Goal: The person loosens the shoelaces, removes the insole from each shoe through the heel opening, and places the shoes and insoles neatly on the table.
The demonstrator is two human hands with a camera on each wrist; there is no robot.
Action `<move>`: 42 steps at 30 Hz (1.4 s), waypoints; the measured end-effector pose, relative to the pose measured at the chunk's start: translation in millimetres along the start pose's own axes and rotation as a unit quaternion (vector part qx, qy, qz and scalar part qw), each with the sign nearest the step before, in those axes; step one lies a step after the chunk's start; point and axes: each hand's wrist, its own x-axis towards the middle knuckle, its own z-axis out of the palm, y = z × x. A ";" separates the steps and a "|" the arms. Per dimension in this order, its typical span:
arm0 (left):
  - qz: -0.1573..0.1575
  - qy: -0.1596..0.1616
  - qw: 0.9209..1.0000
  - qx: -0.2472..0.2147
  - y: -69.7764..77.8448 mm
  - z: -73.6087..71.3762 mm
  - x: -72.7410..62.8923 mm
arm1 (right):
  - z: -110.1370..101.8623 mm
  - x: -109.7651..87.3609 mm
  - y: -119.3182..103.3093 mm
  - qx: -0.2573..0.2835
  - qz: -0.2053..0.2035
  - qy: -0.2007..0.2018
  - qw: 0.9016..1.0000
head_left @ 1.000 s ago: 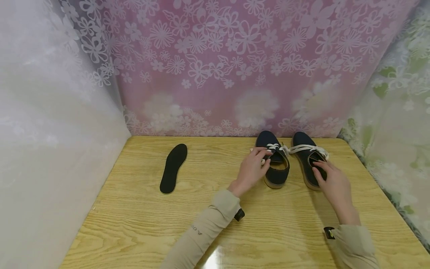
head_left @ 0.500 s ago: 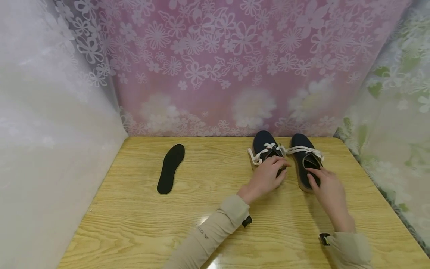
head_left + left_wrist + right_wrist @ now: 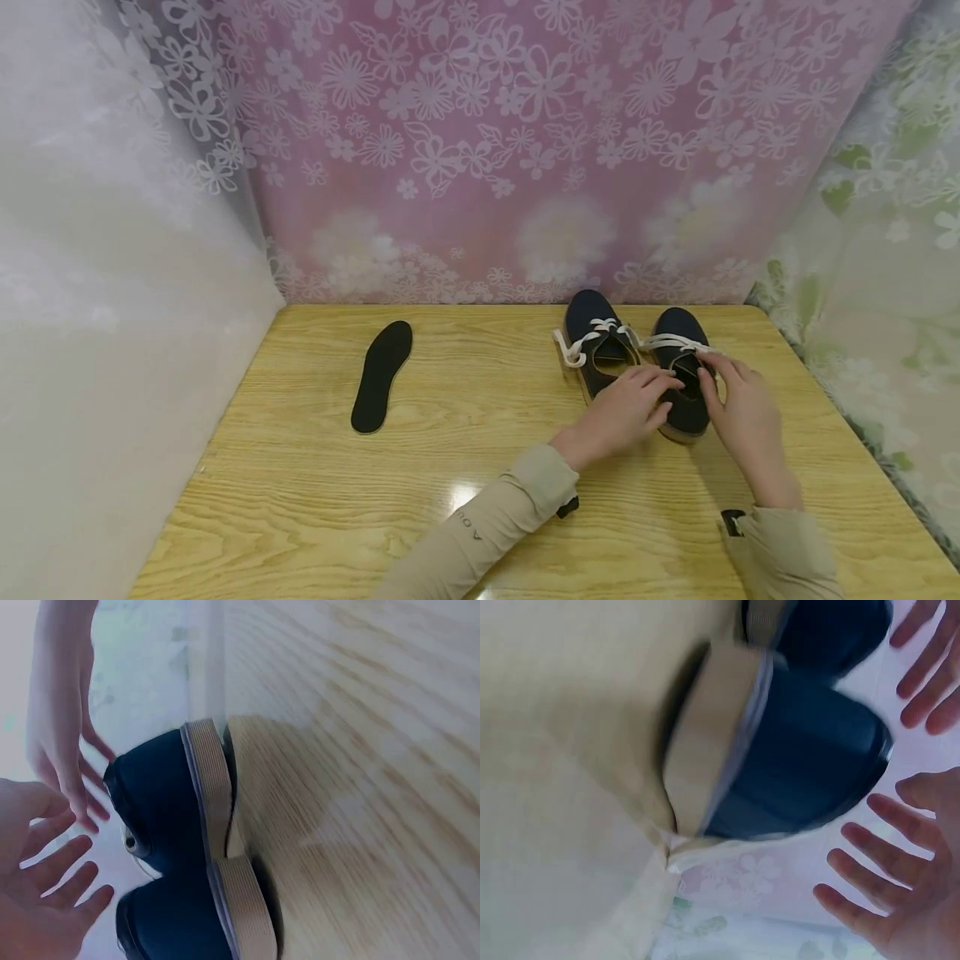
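Two dark navy lace-up shoes with white laces stand side by side at the table's back right in the head view. My left hand (image 3: 618, 417) passes over the heel of the left shoe (image 3: 588, 312), fingertips near the opening of the right shoe (image 3: 686, 421). At the far side of that opening is my right hand (image 3: 750, 417), fingers slightly bent. In the left wrist view, the left hand (image 3: 45, 877) has loose, spread fingers holding nothing. The right hand (image 3: 907, 862) also shows spread fingers, apart from the nearer shoe (image 3: 802, 757). The right shoe's interior is partly hidden by fingers.
A black insole (image 3: 381, 375) lies flat on the left part of the wooden table (image 3: 300, 500). A pink floral curtain (image 3: 450, 167) hangs along the back edge, with pale sheets at both sides.
My left hand has moved right, from the left shoe's opening across to the right shoe. The right shoe has shifted slightly toward me and turned straighter. My right hand stays beside it.
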 end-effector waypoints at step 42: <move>0.047 -0.045 0.993 -0.094 -22.0 2.9 -37.0 | 1.6 -11.6 -3.4 -0.060 0.068 -0.169 0.981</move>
